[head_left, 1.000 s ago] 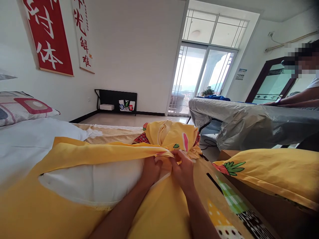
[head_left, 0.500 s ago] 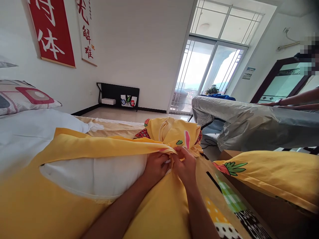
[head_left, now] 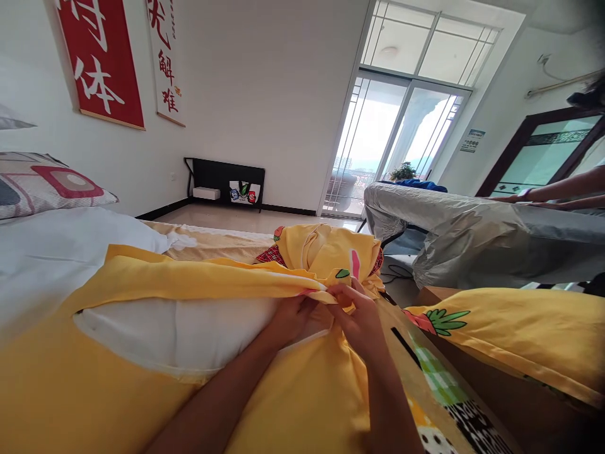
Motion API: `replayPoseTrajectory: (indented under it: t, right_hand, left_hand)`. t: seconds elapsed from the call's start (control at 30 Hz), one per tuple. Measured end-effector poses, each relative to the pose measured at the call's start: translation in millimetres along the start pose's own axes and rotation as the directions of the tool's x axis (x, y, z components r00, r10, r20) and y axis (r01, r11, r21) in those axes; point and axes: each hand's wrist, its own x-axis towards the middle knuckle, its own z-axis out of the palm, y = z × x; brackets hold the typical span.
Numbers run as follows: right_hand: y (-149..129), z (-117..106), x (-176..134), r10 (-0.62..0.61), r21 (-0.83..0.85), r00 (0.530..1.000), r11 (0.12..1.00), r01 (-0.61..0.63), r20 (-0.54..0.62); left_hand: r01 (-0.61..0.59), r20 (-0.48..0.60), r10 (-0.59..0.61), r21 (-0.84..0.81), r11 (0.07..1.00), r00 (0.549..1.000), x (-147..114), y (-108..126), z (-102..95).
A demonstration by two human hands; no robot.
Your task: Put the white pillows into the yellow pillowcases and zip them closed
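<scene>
A yellow pillowcase (head_left: 155,280) lies in front of me, its long opening showing a white pillow (head_left: 198,331) inside. My left hand (head_left: 290,318) reaches into the right end of the opening, its fingers closed on the pillowcase's upper edge and partly hidden under the fabric. Close beside it, my right hand (head_left: 357,312) pinches the same edge near the corner, thumb and fingers together. Just beyond my hands sits a bundle of folded yellow fabric (head_left: 316,246) with carrot prints and red checked trim.
At right, a yellow carrot-print pillow (head_left: 520,328) rests on a cardboard box (head_left: 467,366). Behind it stands a plastic-covered table (head_left: 449,214), with another person's hands (head_left: 529,197) on it. White pillows (head_left: 75,246) and a patterned pillow (head_left: 57,183) lie at left.
My right hand has shifted slightly right and down, pulling the pillowcase edge. The gap by my left hand has widened, with that hand a little further left.
</scene>
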Motion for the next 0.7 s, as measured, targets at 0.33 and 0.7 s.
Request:
replayPoseTrajectory:
  t: [0.33,0.7]
  right_hand:
    - [2,-2,2,0.026,0.05,0.963,0.998,-0.041,0.267]
    - [19,-8,4,-0.013,0.231,0.909,0.969,-0.093,0.417]
  left_hand:
    - [0.189,-0.087,-0.188,0.005,0.982,0.978,6,-2,-11.0]
    - [0.192,-0.059,-0.194,-0.045,0.98,0.979,6,2,-14.1]
